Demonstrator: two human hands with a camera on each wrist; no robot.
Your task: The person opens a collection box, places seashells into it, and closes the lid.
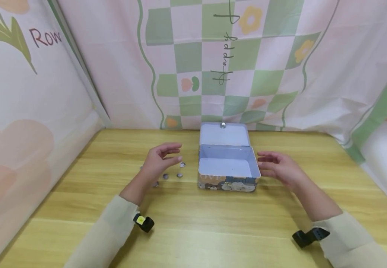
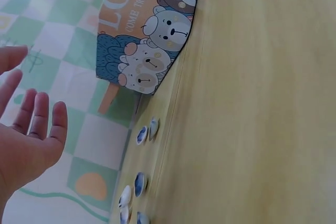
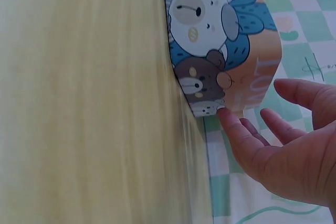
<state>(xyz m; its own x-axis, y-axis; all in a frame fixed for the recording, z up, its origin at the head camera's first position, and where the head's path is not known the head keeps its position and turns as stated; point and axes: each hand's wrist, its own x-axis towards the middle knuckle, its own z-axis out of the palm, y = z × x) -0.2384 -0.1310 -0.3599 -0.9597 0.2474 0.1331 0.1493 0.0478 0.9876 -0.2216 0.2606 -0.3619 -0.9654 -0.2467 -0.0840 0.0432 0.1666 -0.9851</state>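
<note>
A hinged tin box with cartoon bears on its walls stands on the table, its lid raised at the back and its pale inside bare. My left hand hovers to the left of it with relaxed, slightly bent fingers and nothing in them. Below and around that hand lie several small shells, blue and white in the left wrist view. On the box's other side is my right hand, fingers loosely extended toward the right wall. Whether its fingertips touch the tin I cannot tell.
The wooden table runs back to a hanging checked cloth, close behind the raised lid. Another printed cloth closes off the left side. More cloth hangs on the right.
</note>
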